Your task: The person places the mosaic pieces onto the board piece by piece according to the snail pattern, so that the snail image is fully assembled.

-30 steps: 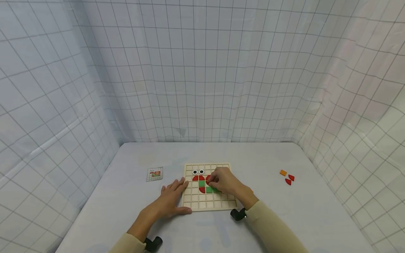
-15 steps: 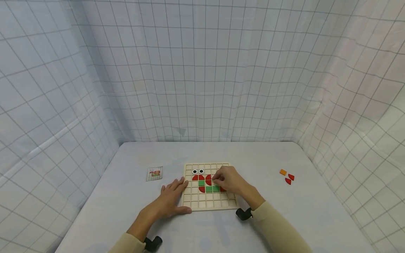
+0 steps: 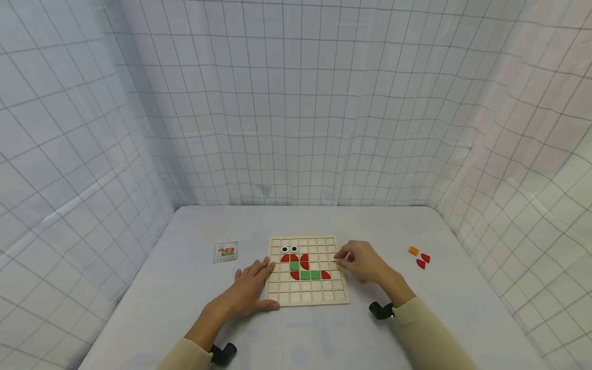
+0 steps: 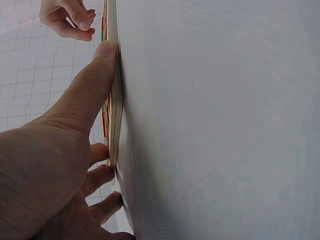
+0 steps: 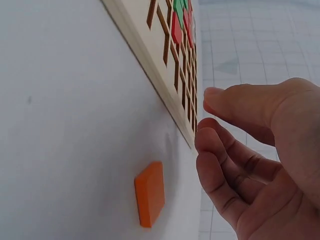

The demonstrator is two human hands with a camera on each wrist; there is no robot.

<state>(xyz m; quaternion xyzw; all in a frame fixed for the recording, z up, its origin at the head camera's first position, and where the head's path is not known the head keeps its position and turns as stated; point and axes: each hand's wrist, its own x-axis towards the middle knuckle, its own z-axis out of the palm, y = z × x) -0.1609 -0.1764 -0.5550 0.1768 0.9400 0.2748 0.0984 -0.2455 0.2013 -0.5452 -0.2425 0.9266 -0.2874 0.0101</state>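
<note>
A pale wooden grid board (image 3: 307, 297) lies mid-table with red quarter-round tiles (image 3: 303, 258), green square tiles (image 3: 315, 275) and two eye tiles (image 3: 289, 250) in its cells. My left hand (image 3: 250, 288) rests along its left side, fingers spread, thumb (image 4: 85, 90) at the near corner. At the right edge of the board hovers my right hand (image 3: 363, 261), fingers loosely bent. The right wrist view shows a gap between its thumb (image 5: 240, 102) and fingertips, with nothing held. Below that hand, an orange tile (image 5: 150, 195) lies on the table beside the board.
Another orange tile (image 3: 413, 251) and two red tiles (image 3: 425, 258) lie farther right on the table. A small card (image 3: 225, 252) printed with a coloured grid picture is left of the board. Gridded white curtains (image 3: 296, 113) stand behind and at both sides.
My right hand has moved right, from the red tiles in the middle to the board's right edge, uncovering the red and green tiles beneath it. The left hand stays put.
</note>
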